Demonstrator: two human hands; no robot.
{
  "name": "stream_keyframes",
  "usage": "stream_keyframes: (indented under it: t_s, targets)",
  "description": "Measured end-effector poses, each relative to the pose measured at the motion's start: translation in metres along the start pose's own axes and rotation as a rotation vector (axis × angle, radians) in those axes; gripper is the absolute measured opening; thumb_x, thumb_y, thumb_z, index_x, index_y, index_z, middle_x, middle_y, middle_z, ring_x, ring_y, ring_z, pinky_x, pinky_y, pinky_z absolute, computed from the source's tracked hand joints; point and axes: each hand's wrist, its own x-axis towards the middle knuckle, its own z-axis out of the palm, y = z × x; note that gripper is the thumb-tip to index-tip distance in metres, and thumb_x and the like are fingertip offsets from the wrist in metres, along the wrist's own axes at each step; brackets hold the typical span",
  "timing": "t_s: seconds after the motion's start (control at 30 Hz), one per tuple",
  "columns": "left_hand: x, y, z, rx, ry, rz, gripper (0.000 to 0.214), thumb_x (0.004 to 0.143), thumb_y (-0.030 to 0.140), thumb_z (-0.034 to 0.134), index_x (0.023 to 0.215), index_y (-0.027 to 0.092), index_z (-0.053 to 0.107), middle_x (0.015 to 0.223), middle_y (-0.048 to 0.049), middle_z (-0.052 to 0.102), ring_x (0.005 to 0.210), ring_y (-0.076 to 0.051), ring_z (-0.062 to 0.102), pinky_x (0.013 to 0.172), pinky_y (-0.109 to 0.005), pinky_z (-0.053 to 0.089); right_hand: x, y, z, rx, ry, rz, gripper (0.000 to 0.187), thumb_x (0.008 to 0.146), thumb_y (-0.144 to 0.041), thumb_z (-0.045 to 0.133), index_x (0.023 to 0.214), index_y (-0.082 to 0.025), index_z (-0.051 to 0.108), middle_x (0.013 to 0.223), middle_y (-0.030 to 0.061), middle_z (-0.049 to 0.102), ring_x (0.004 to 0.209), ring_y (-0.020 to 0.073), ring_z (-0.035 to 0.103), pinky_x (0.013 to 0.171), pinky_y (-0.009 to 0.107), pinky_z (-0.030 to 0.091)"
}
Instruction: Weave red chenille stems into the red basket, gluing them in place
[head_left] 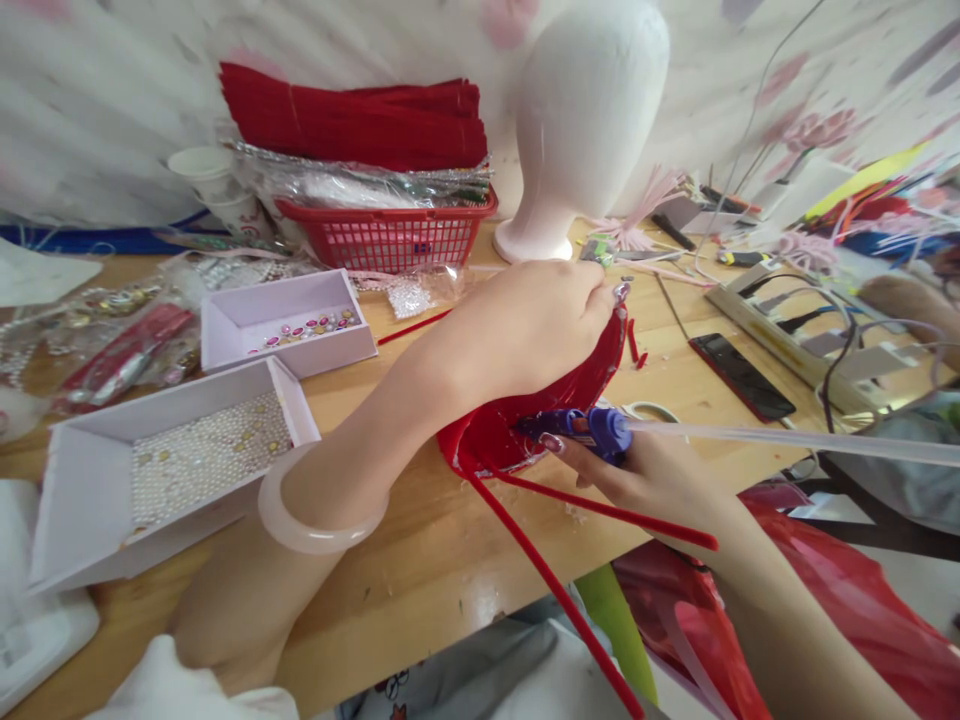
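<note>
Your worktop [420, 590] spreads beneath everything. At its far side stands a smooth white mannequin head [592, 100], and to the left of that a red basket [394, 242], with a red bundle [360, 120] lying above it on clear-wrapped packets. Nearer your left arm, the larger pale box [298, 405] holds pearly beads and some gold ones; just behind it, the smaller pale box [337, 350] carries pink and pearly gems. Well off to the right lies a power strip [784, 355] with cables plugged in.

The red hollow piece [589, 370] is at the middle of the worktop, in front of the mannequin head, between your hands. Your left hand [551, 315] arches over it, its fingers bent down at the far rim; their tips are mostly hidden, so I cannot tell whether they pinch it. Your right hand [619, 475] has its fingers wrapped around a blue glue gun [600, 430], nozzle pointing into the hollow, a clear glue stick [750, 437] jutting from its back. To the right lies a dark phone [742, 378]. Two red stems [559, 575] trail from the piece towards you. Small red scraps [637, 345] lie just beyond its right edge.
</note>
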Motion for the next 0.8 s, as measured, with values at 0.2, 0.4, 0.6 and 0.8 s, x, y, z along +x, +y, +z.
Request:
stream_keyframes:
  t_s: [0.2,0.4,0.6,0.8]
  targets:
    - [-0.001,0.001,0.000,0.009,-0.004,-0.010,0.031,0.098,0.024,0.033,0.084,0.017,0.060,0.088,-0.0040,0.069,0.084,-0.017,0.064,0.079,-0.030,0.048,-0.005,0.002,-0.002,-0.017,-0.019,-0.016,0.048,0.087,-0.065,0.043,0.083,-0.022,0.064,0.065,0.0043,0.068,0.057,0.0206,0.061,0.051,0.028,0.041]
    - [-0.001,0.000,0.000,0.021,-0.004,0.006,0.031,0.098,0.023,0.032,0.084,0.017,0.059,0.088,-0.0039,0.069,0.085,-0.017,0.064,0.078,-0.030,0.049,-0.011,-0.001,-0.009,0.039,-0.030,-0.040,0.045,0.089,-0.061,0.048,0.082,-0.021,0.069,0.072,0.0045,0.071,0.065,0.0221,0.064,0.058,0.030,0.049]
    - [0.000,0.000,0.001,0.033,-0.009,0.017,0.032,0.099,0.024,0.031,0.083,0.018,0.058,0.086,-0.0038,0.068,0.084,-0.017,0.064,0.077,-0.029,0.047,-0.021,-0.005,-0.013,0.145,-0.099,0.078,0.050,0.088,-0.064,0.049,0.106,-0.024,0.073,0.096,0.0054,0.077,0.085,0.0289,0.071,0.075,0.037,0.056]
    - [-0.001,-0.001,0.002,0.110,-0.011,0.047,0.031,0.099,0.022,0.031,0.085,0.017,0.058,0.087,-0.0040,0.067,0.083,-0.017,0.064,0.078,-0.030,0.048,-0.030,0.003,-0.012,0.046,-0.114,0.098,0.053,0.087,-0.068,0.044,0.089,-0.025,0.076,0.077,0.0048,0.076,0.069,0.0275,0.070,0.059,0.035,0.055]
